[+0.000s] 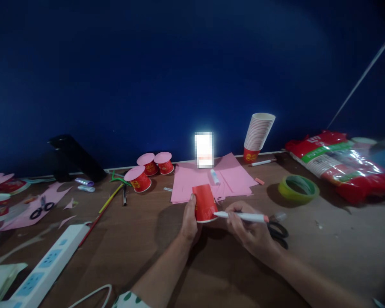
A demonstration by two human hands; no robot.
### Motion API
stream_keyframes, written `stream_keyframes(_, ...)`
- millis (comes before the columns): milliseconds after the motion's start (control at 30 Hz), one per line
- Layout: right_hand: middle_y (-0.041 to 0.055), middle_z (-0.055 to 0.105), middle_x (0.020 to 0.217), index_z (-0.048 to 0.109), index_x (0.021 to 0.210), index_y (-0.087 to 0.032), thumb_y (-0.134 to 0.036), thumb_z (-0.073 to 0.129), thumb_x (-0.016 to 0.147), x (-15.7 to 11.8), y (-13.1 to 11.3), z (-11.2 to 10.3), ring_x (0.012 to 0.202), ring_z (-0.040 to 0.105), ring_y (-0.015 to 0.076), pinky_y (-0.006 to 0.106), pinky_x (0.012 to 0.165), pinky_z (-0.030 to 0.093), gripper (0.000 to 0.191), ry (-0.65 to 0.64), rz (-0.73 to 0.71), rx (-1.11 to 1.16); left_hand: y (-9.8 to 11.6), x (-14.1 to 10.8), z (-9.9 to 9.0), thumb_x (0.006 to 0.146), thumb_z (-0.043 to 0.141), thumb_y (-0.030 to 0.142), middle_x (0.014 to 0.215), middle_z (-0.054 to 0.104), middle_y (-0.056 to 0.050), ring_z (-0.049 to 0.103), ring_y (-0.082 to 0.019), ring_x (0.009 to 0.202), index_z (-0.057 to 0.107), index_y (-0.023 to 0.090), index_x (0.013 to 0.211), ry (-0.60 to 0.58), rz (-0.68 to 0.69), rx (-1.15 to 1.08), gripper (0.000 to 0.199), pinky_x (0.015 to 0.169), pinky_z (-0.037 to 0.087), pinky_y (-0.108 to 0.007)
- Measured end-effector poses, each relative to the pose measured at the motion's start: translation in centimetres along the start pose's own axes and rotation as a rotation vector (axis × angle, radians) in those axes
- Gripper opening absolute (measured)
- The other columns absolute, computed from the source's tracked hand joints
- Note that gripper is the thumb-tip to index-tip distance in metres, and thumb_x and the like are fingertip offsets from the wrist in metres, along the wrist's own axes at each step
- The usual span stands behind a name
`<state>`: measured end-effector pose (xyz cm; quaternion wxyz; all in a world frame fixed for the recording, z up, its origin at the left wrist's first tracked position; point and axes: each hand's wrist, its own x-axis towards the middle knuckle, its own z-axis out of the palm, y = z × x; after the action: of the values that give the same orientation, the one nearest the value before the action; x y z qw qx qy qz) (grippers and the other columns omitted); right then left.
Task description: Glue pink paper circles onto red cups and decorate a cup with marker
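My left hand (190,220) is wrapped around a red paper cup (204,201), held upside down with its white rim toward me. Between the fingers of my right hand (248,226) is a white marker (244,216) with a pinkish end, its tip at the cup's side near the rim. Pale zigzag lines show on the red surface there. Behind the cup lie pink paper sheets (184,182) with a glue stick (214,176) on them. Black-handled scissors (278,231) rest just beyond my right hand, partly hidden by it.
Several red cups topped with pink discs (137,179) stand left of the paper. A tall stack of paper cups (258,134) leans at the back right, near a tape roll (298,188) and a red plastic package (336,162). A power strip (48,267) lies front left.
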<state>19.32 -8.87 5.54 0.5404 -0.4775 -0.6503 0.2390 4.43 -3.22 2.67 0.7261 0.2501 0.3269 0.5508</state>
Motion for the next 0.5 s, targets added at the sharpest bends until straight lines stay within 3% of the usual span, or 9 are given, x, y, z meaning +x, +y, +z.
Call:
stream_keyframes(233, 0.0007, 0.059, 0.066, 0.055, 0.076, -0.020, -0.023, 0.048, 0.089, 0.12, -0.58, -0.22, 0.058, 0.056, 0.0139, 0.024, 0.053, 0.044, 0.016, -0.091, -0.066, -0.127, -0.18, 0.19, -0.09, 0.076, 0.060, 0.056, 0.082, 0.070, -0.010, 0.066, -0.020, 0.071, 0.066, 0.010, 0.091, 0.001, 0.006, 0.018, 0.050, 0.074, 0.050, -0.033)
stream_keyframes(500, 0.0009, 0.060, 0.067, 0.056, 0.076, -0.020, -0.022, 0.046, 0.090, 0.39, -1.04, -0.38, 0.058, 0.057, 0.0145, 0.026, 0.056, 0.045, 0.017, -0.067, -0.103, -0.159, -0.52, 0.48, -0.44, 0.078, 0.057, 0.057, 0.080, 0.069, -0.010, 0.064, -0.020, 0.069, 0.066, 0.009, 0.088, -0.019, 0.005, 0.046, 0.049, 0.071, 0.048, -0.032)
